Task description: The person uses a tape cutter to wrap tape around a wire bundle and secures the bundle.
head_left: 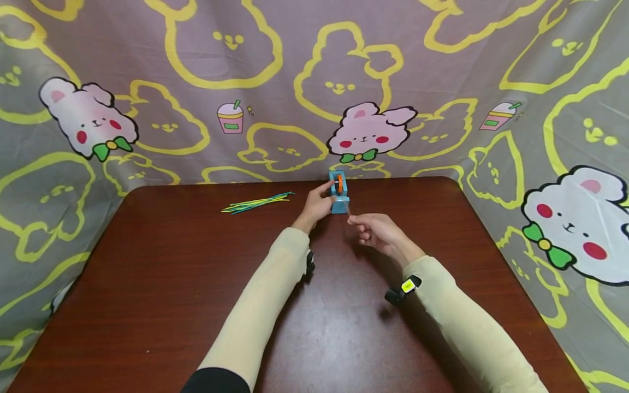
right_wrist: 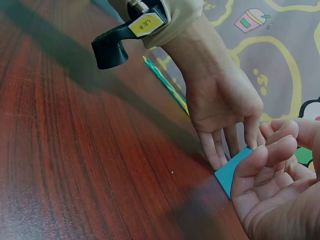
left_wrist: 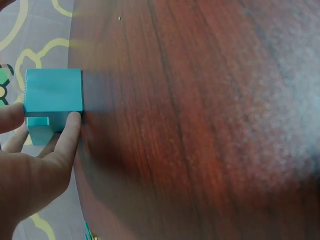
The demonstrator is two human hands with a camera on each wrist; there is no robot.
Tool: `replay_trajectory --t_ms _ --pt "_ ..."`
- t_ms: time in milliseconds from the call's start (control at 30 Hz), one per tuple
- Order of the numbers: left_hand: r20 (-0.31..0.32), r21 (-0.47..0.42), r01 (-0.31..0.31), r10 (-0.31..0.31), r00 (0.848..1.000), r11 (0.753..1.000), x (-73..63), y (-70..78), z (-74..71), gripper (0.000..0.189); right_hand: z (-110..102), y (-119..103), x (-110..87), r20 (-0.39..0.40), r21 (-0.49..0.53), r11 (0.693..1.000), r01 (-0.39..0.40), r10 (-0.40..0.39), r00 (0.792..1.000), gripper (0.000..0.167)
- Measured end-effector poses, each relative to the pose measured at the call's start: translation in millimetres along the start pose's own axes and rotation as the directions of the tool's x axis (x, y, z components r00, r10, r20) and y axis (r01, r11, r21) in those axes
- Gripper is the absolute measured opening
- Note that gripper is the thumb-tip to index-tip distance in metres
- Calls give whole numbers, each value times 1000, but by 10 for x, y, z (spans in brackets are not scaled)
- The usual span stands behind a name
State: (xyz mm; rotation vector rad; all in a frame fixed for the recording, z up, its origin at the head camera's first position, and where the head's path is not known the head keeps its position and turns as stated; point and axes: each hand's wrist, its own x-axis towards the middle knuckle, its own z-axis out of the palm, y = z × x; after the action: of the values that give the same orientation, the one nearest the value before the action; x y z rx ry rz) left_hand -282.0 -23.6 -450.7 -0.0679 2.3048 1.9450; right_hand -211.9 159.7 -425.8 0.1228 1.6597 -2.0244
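Observation:
A blue tape dispenser (head_left: pixel 340 206) with an orange wheel stands at the table's far edge. My left hand (head_left: pixel 316 207) holds it from the left side. In the left wrist view, the thumb and fingers of that hand (left_wrist: pixel 37 175) lie against the dispenser's blue body (left_wrist: pixel 53 90). Just in front and to the right, my right hand (head_left: pixel 380 232) pinches the end of a faint clear strip, seemingly tape, running from the dispenser's front. The right wrist view has the right hand (right_wrist: pixel 285 185) covering part of the dispenser (right_wrist: pixel 232 170); the strip is hard to see there.
Left of the dispenser lies a loose bundle of thin yellow and blue-green strips (head_left: pixel 257 203). A patterned cloth curtain (head_left: pixel 290 65) rises right behind the brown table (head_left: pixel 196 284) and along its sides. Each wrist wears a small black camera.

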Motion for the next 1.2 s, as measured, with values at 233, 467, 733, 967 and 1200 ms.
replay_trajectory --t_ms 233,467,733,967,1200 --pt "3 -2 5 -5 1000 1000 -3 5 -1 53 17 26 -58 20 17 1000 7 -7 1000 15" --pt "9 1 4 -4 1000 1000 -20 10 -8 53 28 57 -90 18 18 1000 8 -8 1000 19" --pt "9 11 0 0 1000 1000 -28 31 -13 54 34 62 -130 13 18 1000 10 -11 1000 15" --pt "10 11 7 -7 1000 1000 -21 36 -15 54 39 37 -193 32 16 1000 8 -9 999 15" --pt "17 22 8 -8 1000 1000 -20 32 -17 54 38 51 -237 52 27 1000 2 -4 999 17"
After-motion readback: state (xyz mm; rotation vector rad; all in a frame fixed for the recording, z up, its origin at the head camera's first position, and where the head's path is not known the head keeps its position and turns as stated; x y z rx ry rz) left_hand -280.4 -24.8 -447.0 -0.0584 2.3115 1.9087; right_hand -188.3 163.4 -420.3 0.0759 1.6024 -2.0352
